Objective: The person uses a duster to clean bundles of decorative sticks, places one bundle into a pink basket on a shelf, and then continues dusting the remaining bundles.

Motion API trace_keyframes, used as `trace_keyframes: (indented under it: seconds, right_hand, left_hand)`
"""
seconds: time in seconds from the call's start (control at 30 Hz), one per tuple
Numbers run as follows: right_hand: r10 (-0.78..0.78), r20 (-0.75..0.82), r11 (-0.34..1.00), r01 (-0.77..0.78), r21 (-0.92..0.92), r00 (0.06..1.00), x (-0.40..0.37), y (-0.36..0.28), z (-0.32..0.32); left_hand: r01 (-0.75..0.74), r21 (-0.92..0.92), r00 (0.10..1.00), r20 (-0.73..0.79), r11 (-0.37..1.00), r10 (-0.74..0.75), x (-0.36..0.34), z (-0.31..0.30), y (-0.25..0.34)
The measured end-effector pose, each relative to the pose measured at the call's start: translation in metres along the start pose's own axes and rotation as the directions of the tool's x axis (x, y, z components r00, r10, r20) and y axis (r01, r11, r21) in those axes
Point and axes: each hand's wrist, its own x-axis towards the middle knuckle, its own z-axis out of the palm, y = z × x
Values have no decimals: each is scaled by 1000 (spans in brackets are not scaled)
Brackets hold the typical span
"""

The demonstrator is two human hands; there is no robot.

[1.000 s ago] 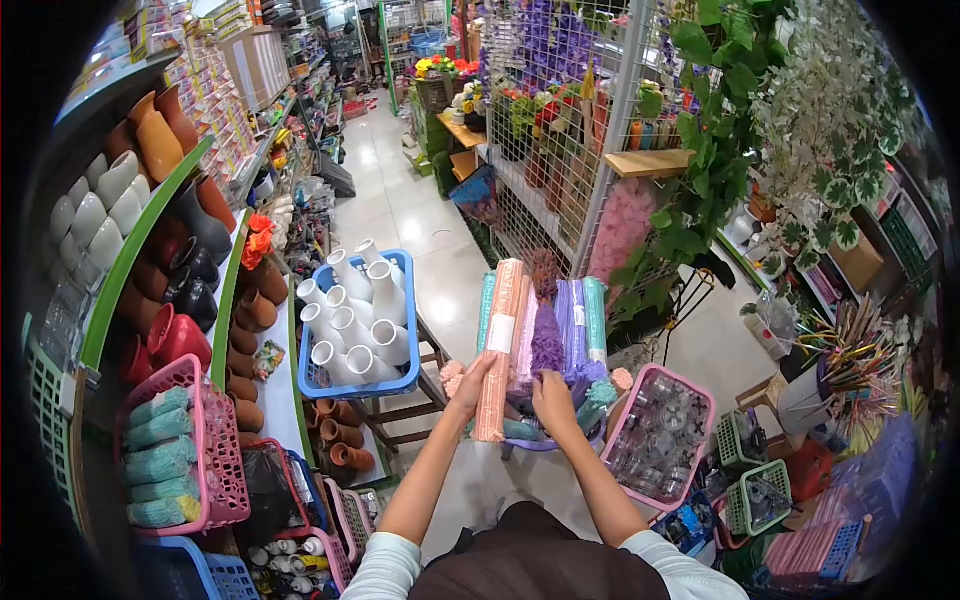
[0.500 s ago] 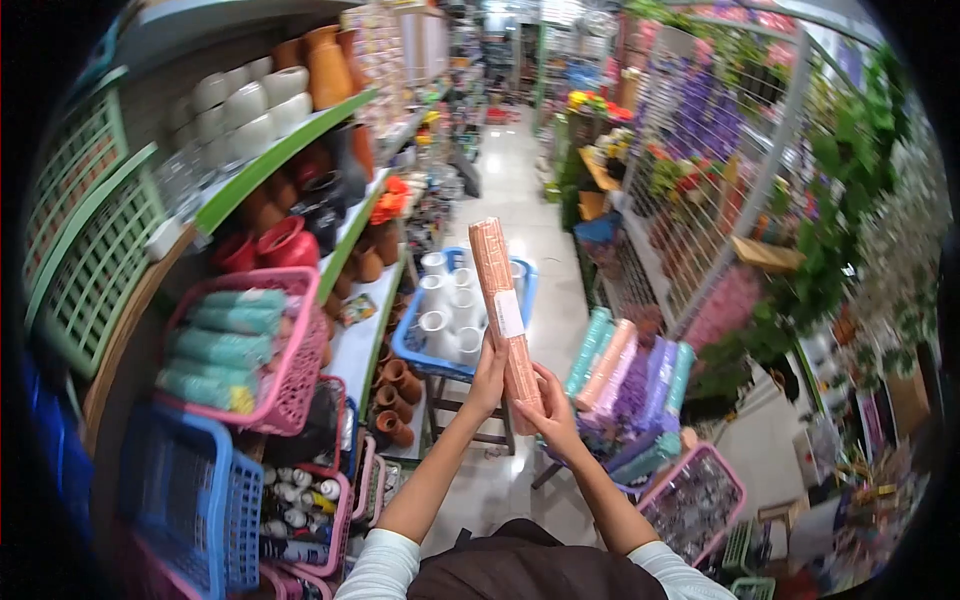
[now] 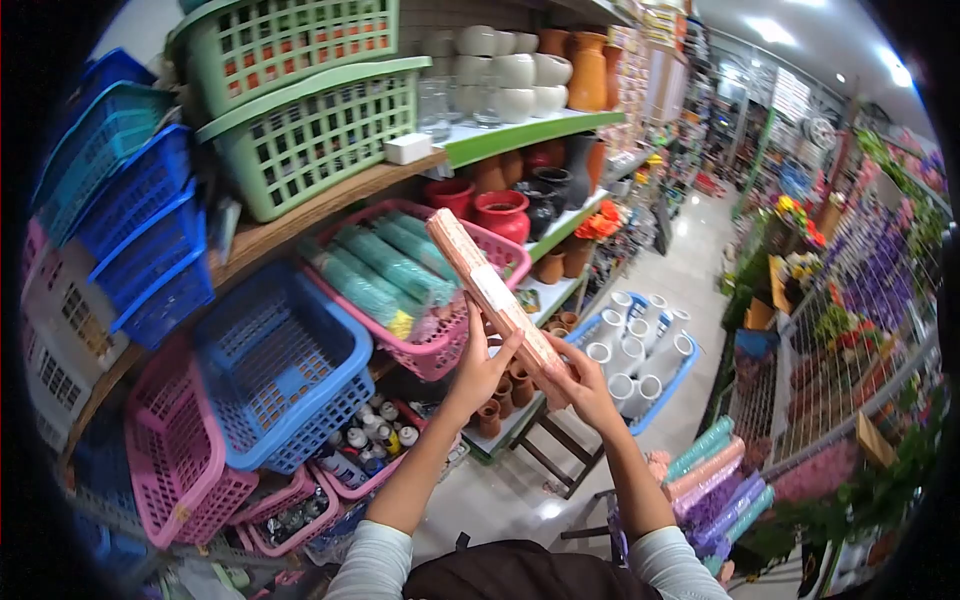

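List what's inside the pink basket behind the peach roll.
Teal wrapped bundles lie in the pink basket, with a yellow patch at the near end. The peach roll hides part of the interior; whatever lies beneath the bundles is covered.

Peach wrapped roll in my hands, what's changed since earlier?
The peach wrapped roll has moved left, away from the purple bundle and toward the pink basket of teal rolls. Your right hand has left the bundle and joined your left hand on the roll. The teal rolls and white vases stay in their baskets.
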Motion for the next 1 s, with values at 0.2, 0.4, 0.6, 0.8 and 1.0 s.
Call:
trace_keyframes:
  seconds: [0.2,0.4,0.6,0.8,1.0]
  right_hand:
    - [-115,182,991,126,-51,977,87,-7,46]
    - [-193,283,930,267,-253,940,178,11,110]
    - [46,387,931,101,-350,921,216,7,161]
    - [-107,450,669,399,-628,887,231,32,182]
    - [-97,474,474,459,-752,875,230,36,187]
  left_hand:
    - [92,638,943,-303,765,140,22,-66,31]
    - [291,940,923,-325,176,208,21,-124,16]
    - [188,954,918,-255,234,304,8,-131,16]
    - [205,940,911,-285,272,299,10,-137,12]
    - [184,931,914,-281,316,294,9,-140,9]
